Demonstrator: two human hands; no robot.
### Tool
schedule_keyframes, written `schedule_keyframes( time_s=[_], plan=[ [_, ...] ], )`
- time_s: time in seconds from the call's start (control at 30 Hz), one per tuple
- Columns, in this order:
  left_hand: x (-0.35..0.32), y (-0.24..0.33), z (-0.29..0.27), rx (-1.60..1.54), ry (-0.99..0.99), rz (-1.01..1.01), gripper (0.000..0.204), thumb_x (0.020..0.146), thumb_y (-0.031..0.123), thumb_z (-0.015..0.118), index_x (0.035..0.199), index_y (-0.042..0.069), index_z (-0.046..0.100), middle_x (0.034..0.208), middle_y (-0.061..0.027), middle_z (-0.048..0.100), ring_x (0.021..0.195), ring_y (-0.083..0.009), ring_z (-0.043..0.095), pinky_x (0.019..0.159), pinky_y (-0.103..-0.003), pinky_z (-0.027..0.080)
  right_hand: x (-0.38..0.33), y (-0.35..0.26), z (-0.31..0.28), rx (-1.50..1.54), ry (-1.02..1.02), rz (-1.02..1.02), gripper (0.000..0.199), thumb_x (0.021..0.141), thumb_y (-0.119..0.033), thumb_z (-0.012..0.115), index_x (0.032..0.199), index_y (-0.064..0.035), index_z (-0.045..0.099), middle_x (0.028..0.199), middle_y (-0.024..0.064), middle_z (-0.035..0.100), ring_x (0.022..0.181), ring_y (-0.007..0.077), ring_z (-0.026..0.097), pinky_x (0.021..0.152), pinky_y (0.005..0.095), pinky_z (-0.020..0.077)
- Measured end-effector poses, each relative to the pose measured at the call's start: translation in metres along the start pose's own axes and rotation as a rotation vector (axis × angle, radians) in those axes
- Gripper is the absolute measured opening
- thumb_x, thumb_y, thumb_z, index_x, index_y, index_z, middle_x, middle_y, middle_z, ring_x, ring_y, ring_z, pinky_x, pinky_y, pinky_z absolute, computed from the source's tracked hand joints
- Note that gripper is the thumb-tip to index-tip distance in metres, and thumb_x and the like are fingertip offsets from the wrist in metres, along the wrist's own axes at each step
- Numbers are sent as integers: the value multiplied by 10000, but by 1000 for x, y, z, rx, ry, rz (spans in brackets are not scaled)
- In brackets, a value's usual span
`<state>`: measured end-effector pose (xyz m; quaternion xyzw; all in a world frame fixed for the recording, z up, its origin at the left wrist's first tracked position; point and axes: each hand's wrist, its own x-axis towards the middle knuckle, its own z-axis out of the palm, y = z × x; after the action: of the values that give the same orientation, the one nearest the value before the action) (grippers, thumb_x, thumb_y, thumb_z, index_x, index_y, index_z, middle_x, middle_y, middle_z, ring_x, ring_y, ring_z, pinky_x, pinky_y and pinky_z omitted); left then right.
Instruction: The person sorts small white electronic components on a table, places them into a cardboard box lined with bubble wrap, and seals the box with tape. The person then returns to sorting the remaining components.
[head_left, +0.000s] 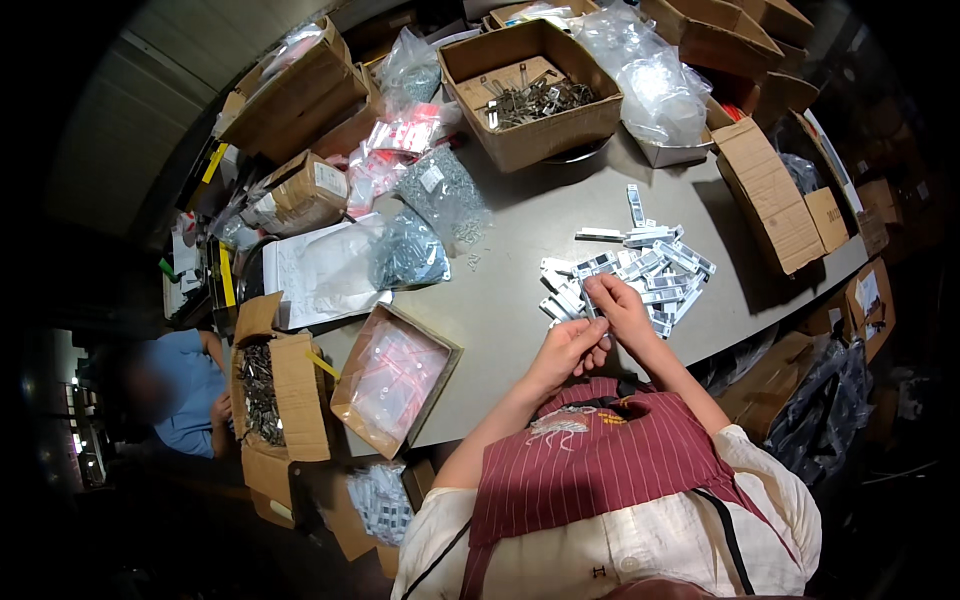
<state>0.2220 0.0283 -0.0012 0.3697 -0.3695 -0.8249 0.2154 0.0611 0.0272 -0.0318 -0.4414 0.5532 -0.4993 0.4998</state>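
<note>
Both hands pinching one small packet

Left hand (572,347) and right hand (622,308) gripping packet (590,303), long axis roughly 12-to-6; packet pile (640,270) on table (520,240) at 1 o'clock, nearer right.

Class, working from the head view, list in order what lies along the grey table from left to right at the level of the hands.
Open box of dark metal parts → shallow box of clear bags → left hand → right hand → heap of small white packets → flat cardboard box.
</note>
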Motion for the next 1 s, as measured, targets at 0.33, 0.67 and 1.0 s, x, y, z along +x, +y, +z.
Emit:
schedule_keyframes(
  time_s=[0.33,0.67,1.0],
  plan=[
    [-10,0,-14,208,156,239,402,947,345,698,667,67,619,588,9,569,446,-52,464,421,-212,312,-8,-22,-7,-385,151,-172,238,955,-238,645,907,-6,666,734,144,598,649,243,582,606,355,446],
    [-106,185,-200,285,1122,1078,428,1039,325,554,696,68,574,593,-4,520,535,-78,465,516,-239,354,-5,34,-76,-338,309,-54,302,986,-276,654,866,1,644,706,3,569,687,77,482,611,267,398],
    [-87,175,-348,1163,779,318,270,965,169,541,1103,-1,699,1019,-143,737,992,-249,684,891,-349,505,-4,39,-80,-186,269,19,297,988,-285,656,898,-1,656,733,-17,576,686,65,484,600,250,392]
  ],
)
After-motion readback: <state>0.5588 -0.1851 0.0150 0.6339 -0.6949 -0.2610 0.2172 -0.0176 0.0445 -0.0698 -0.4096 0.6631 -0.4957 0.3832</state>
